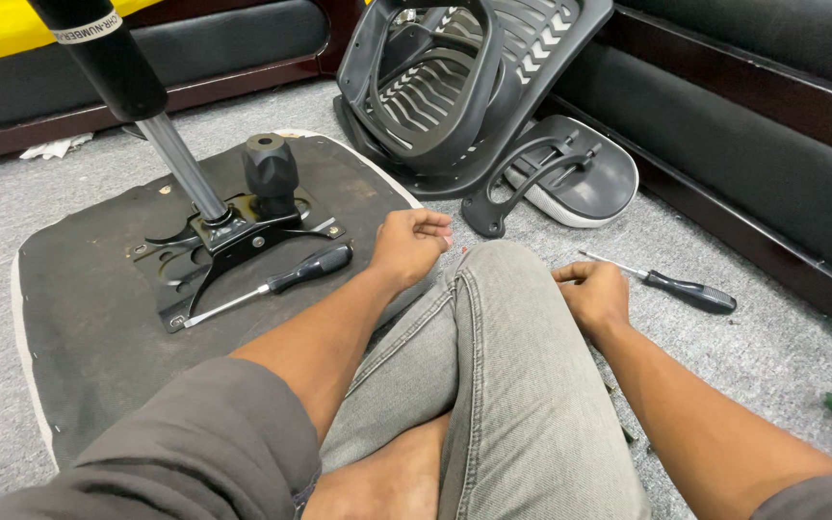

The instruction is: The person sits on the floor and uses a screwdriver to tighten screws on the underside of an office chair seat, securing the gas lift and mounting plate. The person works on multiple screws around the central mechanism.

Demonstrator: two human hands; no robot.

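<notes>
Head view: left hand (pixel 408 246) loosely curled, gripping nothing, at edge of upturned seat base (pixel 98 327). Black-handled screwdriver (pixel 272 284) lies on seat base beside metal mechanism plate (pixel 228 241). Right hand (pixel 594 297) curled, contents unclear, near 2nd screwdriver (pixel 671 286) on grey carpet (pixel 772 356).

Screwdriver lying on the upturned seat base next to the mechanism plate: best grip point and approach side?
Take the screwdriver by its thick black handle, at the end nearest the left hand. Come from above and the knee side: the handle lies flat on the seat base with bare padding in front. The thin shaft points toward the metal plate, its tip close against it, probably a poorer hold.
</notes>
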